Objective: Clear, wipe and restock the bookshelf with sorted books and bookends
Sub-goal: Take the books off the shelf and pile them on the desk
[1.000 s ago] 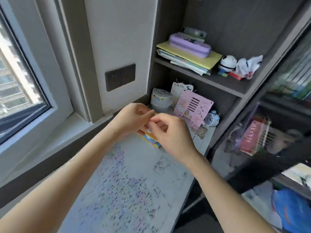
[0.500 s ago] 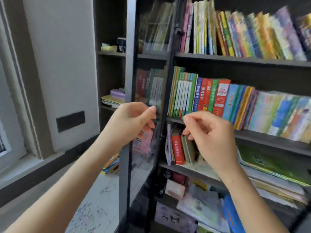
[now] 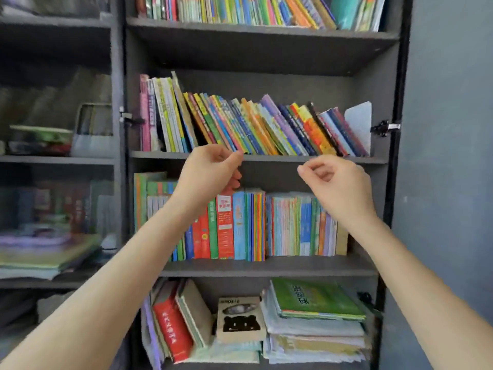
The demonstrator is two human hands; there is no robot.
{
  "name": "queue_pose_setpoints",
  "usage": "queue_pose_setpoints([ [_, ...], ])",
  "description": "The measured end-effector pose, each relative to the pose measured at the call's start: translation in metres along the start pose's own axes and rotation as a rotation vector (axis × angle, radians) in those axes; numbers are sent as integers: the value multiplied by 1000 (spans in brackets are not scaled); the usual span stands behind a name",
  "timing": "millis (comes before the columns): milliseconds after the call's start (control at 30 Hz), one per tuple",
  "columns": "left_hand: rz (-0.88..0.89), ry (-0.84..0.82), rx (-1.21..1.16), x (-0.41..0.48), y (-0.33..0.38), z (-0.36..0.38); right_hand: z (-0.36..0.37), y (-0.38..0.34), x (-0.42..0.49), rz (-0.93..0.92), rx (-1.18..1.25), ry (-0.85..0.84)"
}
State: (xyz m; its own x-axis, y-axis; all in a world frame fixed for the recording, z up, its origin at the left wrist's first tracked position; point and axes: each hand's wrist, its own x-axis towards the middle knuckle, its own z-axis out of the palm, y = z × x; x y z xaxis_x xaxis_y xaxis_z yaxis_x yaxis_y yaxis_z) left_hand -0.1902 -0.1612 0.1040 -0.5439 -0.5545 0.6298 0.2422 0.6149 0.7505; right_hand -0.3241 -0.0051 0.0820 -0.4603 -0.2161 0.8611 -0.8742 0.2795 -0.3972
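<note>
The dark grey bookshelf (image 3: 266, 49) stands full, so clearing looks unstarted and wiping and restocking are still to do. On its middle board, thin bright-spined books (image 3: 253, 126) slant with tops toward the left edge and spines outward, and a pale bookend (image 3: 358, 124) stands at the right end. The left hand (image 3: 210, 169) and right hand (image 3: 336, 182) hover at that board's front edge, fingers curled and empty.

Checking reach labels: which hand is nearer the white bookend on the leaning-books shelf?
Right. The right hand sits below the white bookend, slightly left; the left hand is far left of it.
</note>
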Motion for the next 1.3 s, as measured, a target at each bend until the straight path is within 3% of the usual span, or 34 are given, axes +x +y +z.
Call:
queue_pose_setpoints([
  [200, 57, -68, -14, 105, -24, 55, 27, 69, 96, 65, -421, 88],
  [467, 238, -157, 164, 223, -37, 137, 49, 160, 218, 228, -632, 118],
  [600, 286, -150, 242, 258, -39, 173, 55, 198, 263, 268, -624, 66],
  [733, 349, -88, 334, 288, -42, 204, 64, 233, 296, 172, -626, -152],
  [1000, 497, 125, 514, 324, -28, 253, 57, 276, 317, -23, -218, -227],
  [1167, 421, 100, 604, 336, -19, 280, 48, 291, 324, -65, -117, -137],
  [1300, 318, 52, 607, 345, -5, 310, 68, 293, 323, -60, -321, 69],
])
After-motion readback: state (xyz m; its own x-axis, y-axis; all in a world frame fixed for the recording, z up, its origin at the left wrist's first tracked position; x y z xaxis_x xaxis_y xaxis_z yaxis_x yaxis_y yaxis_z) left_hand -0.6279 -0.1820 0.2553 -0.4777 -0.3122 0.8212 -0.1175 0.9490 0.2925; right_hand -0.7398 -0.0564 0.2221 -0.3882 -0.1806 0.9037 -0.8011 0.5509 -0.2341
